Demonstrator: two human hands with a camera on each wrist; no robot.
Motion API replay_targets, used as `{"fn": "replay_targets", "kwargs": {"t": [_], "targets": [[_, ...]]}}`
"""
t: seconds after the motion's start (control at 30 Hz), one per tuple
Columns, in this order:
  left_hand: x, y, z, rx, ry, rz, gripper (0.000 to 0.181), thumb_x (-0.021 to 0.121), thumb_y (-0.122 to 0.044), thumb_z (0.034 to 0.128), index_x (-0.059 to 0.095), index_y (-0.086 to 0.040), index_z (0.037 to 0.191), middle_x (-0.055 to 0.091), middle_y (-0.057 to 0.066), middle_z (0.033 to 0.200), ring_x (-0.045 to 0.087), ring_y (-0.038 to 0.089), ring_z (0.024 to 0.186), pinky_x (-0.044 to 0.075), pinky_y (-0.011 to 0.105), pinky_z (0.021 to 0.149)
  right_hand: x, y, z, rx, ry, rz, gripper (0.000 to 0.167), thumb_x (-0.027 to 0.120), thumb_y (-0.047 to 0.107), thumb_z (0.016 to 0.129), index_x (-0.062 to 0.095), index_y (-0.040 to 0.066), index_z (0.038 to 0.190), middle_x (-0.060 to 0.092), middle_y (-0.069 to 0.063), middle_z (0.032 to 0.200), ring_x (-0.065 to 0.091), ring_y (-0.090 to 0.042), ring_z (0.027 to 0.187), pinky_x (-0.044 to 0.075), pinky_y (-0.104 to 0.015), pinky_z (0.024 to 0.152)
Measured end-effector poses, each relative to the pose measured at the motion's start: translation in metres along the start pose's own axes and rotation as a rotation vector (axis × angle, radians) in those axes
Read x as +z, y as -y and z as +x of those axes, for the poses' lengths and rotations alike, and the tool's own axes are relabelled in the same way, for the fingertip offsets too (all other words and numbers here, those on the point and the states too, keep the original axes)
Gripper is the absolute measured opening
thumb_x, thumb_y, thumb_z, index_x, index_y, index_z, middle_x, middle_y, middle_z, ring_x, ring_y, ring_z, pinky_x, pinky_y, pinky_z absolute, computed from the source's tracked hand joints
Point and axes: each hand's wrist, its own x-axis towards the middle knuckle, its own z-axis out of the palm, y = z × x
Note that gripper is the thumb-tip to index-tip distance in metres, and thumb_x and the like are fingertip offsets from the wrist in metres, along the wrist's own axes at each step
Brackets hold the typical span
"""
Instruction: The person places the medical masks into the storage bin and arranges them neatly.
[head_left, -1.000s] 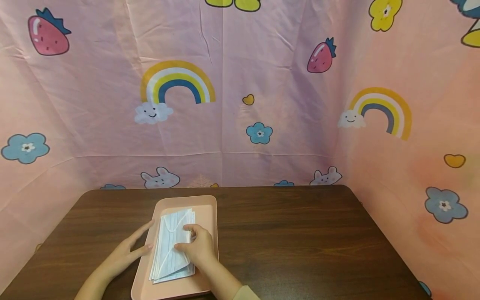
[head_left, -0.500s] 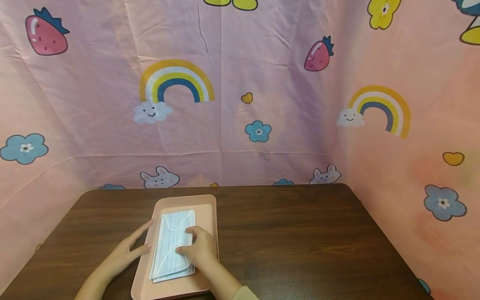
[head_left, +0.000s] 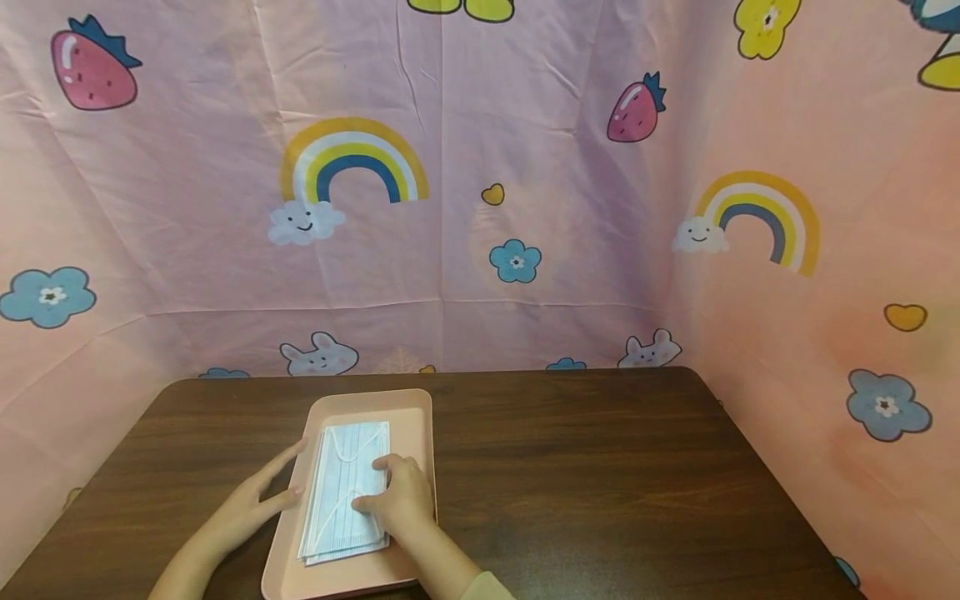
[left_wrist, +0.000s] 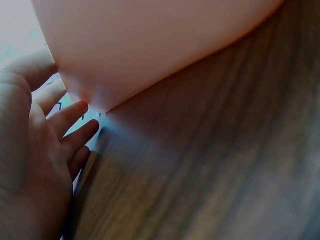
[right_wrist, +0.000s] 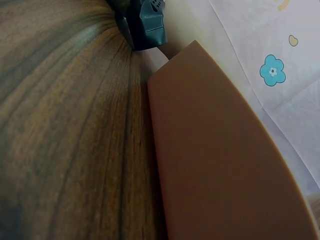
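A stack of pale blue pleated face masks (head_left: 347, 475) with white ear loops lies flat inside a pink rectangular tray (head_left: 412, 408). My right hand (head_left: 407, 500) holds the top mask by its right edge, thumb on its face and the other fingers bent at the side. My left hand (head_left: 243, 512) rests at the tray's left rim, fingers spread, index fingertip and thumb tip against it. In the left wrist view, the left hand (left_wrist: 45, 145) has loosely extended fingers by the tray's outer wall (left_wrist: 145, 40). The right wrist view shows mostly the tray's outer wall (right_wrist: 215, 150).
The tray stands on a dark wood-grain table (head_left: 585, 475), left of its middle. A pink cloth (head_left: 570, 183) printed with rainbows, flowers and strawberries hangs behind and at both sides. A dark boxy object (right_wrist: 145, 25) shows at the top of the right wrist view.
The top mask's slanted right part has come down flat, lining up with the stack. My right hand has shifted slightly right with it. The left hand and the tray stay put.
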Motion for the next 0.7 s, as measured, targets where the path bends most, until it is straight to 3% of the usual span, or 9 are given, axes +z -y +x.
{"fn": "replay_targets", "kwargs": {"t": [0.2,0.43,0.7], "targets": [[0.001,0.001,0.0,0.014,-0.002,-0.011,0.065,0.061,-0.019,0.0922,0.032,-0.014,0.15,0.028,0.027,0.149,0.02,0.056,0.131,0.02,0.078,0.089,0.0,-0.001,0.0,0.004,0.001,0.02,0.052,0.091,0.023,0.06,0.069,0.011,0.105,0.05,0.002,0.086,0.048,-0.011,0.073,0.048,-0.028,0.068],[0.002,-0.001,0.0,0.019,0.0,-0.032,0.066,0.062,-0.018,0.0915,0.033,-0.012,0.15,0.028,0.027,0.149,0.02,0.054,0.131,0.019,0.078,0.091,-0.005,0.0,-0.002,0.024,0.011,0.142,0.051,0.09,0.019,0.063,0.068,0.01,0.108,0.045,0.002,0.083,0.042,-0.011,0.069,0.042,-0.023,0.06],[0.001,0.0,0.0,0.021,-0.015,-0.006,0.066,0.063,-0.019,0.0911,0.033,-0.013,0.149,0.03,0.026,0.149,0.022,0.053,0.13,0.021,0.077,0.091,-0.011,0.003,-0.005,-0.04,-0.025,0.259,0.048,0.088,0.011,0.065,0.068,0.006,0.108,0.043,0.003,0.077,0.038,-0.008,0.068,0.035,-0.021,0.056]]}}
